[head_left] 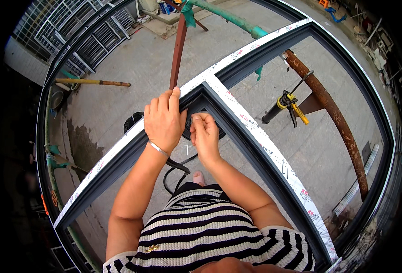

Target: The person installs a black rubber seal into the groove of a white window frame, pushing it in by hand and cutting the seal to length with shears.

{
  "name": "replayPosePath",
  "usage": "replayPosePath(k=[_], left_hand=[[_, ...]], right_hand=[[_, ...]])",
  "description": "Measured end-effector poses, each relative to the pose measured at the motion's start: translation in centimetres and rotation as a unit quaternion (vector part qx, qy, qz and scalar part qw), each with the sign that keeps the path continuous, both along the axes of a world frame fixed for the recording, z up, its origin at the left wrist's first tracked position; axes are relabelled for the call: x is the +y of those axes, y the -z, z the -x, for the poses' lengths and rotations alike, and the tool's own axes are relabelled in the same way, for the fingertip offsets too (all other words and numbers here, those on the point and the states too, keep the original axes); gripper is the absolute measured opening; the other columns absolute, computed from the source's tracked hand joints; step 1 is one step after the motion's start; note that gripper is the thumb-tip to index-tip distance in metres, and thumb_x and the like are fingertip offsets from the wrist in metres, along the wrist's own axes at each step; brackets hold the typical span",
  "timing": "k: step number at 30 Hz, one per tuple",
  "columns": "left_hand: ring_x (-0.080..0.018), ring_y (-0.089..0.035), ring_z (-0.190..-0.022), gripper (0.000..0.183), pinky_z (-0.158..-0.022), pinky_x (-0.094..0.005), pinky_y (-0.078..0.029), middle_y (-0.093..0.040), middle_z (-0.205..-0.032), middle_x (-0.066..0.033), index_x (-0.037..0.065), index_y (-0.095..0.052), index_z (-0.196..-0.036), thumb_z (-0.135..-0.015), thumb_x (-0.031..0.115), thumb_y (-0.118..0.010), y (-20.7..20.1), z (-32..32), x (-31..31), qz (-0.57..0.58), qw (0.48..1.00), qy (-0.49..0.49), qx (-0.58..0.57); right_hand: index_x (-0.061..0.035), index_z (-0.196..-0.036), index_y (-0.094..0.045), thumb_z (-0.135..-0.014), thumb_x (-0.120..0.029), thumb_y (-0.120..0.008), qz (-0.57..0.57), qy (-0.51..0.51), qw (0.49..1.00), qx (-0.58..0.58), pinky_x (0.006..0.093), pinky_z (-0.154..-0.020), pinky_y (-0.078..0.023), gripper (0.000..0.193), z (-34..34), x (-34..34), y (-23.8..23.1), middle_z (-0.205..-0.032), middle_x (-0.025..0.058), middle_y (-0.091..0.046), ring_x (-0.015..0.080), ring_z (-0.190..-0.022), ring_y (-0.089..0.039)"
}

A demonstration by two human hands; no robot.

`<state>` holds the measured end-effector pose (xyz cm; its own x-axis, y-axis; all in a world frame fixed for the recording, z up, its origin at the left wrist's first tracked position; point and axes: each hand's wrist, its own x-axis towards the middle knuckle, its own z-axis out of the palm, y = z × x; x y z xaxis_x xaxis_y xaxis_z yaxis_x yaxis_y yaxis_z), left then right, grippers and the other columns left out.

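Note:
A large dark grey window frame (255, 142) with printed white film on its faces lies raised in front of me. My left hand (163, 119), a silver bangle on its wrist, is closed over one bar, its fingers together across the film and its thumb at the inner edge. Beside it, my right hand (203, 136) is pinched shut by the inner corner; whatever it holds is hidden by the fingers. Behind and below the hands are coils of black strip (132, 121), partly covered. A loose black length (179, 166) hangs down toward my foot.
A caulking gun (285, 104) with a yellow handle hangs by a rusty pipe (328, 98) inside the right opening. A red-brown metal leg (178, 57) and a green-wrapped bar (228, 16) stand beyond the frame. Metal grilles (103, 34) lean at the back left.

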<state>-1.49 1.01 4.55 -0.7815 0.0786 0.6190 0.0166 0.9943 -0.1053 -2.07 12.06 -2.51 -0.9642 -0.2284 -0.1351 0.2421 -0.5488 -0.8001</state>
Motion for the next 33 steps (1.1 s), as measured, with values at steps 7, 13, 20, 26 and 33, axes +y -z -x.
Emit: replayPosePath(k=[7, 13, 20, 26, 33], left_hand=[[-0.0278, -0.064, -0.095, 0.059, -0.079, -0.0386, -0.046, -0.067, -0.108, -0.0074, 0.008, -0.063, -0.126, -0.073, 0.019, -0.085, -0.6, 0.0, 0.6, -0.016, 0.999, -0.015, -0.024], [-0.0300, -0.066, -0.088, 0.042, -0.077, -0.0396, -0.050, -0.067, -0.127, -0.0084, 0.008, -0.062, -0.106, -0.072, 0.012, -0.086, -0.4, 0.4, 0.2, -0.023, 0.999, 0.048, 0.007], [-0.0301, -0.067, -0.086, 0.026, -0.077, -0.0402, -0.055, -0.064, -0.136, -0.0060, 0.009, -0.067, -0.088, -0.072, 0.013, -0.088, -0.6, 0.1, 0.0, -0.017, 0.999, 0.050, 0.010], [-0.0258, -0.069, -0.095, 0.026, -0.084, -0.0383, -0.054, -0.068, -0.129, -0.0043, 0.013, -0.076, -0.095, -0.072, 0.016, -0.087, 0.3, -0.3, -0.6, -0.007, 0.995, 0.087, 0.054], [-0.0290, -0.069, -0.112, 0.024, -0.083, -0.0374, -0.057, -0.070, -0.129, -0.0049, 0.010, -0.075, -0.097, -0.075, 0.016, -0.083, -0.1, 0.2, -0.5, 0.092, 0.987, 0.125, 0.051]], right_hand=[[-0.0059, -0.093, -0.060, -0.108, -0.024, -0.060, 0.054, -0.018, 0.997, -0.043, 0.0218, -0.045, -0.039, 0.023, -0.9, -0.2, -0.1, -0.073, 0.0015, -0.059, 0.0059, -0.052, -0.050], [-0.0002, -0.103, -0.064, -0.105, -0.017, -0.060, 0.042, -0.060, 0.996, -0.046, 0.0225, -0.048, -0.048, 0.018, -0.3, 0.1, -0.7, -0.082, 0.0054, -0.068, 0.0082, -0.056, -0.060], [-0.0002, -0.124, -0.047, -0.095, -0.012, -0.072, -0.031, -0.219, 0.973, 0.058, 0.0293, -0.053, -0.053, 0.040, -3.0, -1.0, 0.5, -0.094, 0.0113, -0.071, 0.0155, -0.065, -0.069], [0.0057, -0.110, -0.060, -0.097, -0.020, -0.070, -0.127, -0.287, 0.942, 0.114, 0.0378, -0.064, -0.055, 0.030, -2.1, -1.6, 0.4, -0.088, 0.0179, -0.073, 0.0241, -0.068, -0.071], [0.0119, -0.112, -0.067, -0.098, -0.020, -0.067, -0.194, -0.169, 0.949, 0.180, 0.0401, -0.080, -0.056, 0.035, -2.4, -2.5, 1.3, -0.101, 0.0254, -0.076, 0.0320, -0.090, -0.075]])
